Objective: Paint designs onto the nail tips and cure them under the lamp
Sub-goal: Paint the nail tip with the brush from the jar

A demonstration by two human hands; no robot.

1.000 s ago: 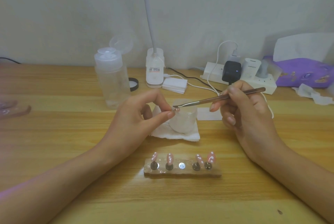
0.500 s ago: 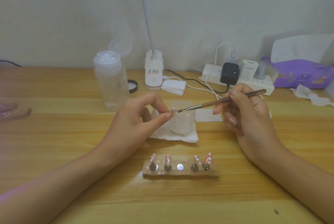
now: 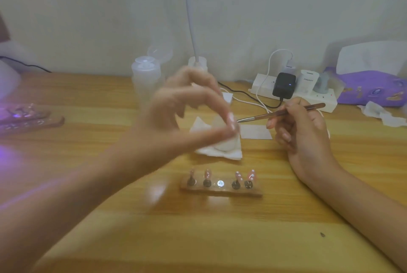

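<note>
My left hand [image 3: 185,114], blurred by motion, is raised over the table and pinches a small pink nail tip [image 3: 231,121] between thumb and forefinger. My right hand [image 3: 301,131] grips a thin metal dotting tool [image 3: 279,113]; its point sits just right of the pinched tip, slightly apart from it. Below, a wooden holder [image 3: 220,191] carries several pink nail tips with white dots on stands, and its middle magnet is bare. A curing lamp [image 3: 6,81] glows violet at the far left edge.
A small white cup on a tissue [image 3: 218,151] lies behind my left hand. A clear pump bottle [image 3: 145,79], a desk lamp stem [image 3: 191,30], a power strip with chargers [image 3: 293,90], a purple tissue pack [image 3: 372,87] and a second holder strip [image 3: 30,121] line the back and left.
My left hand has lifted and swung toward the camera with the nail tip, now blurred. The tool's point has drawn a little away from the tip. The view shifted right.
</note>
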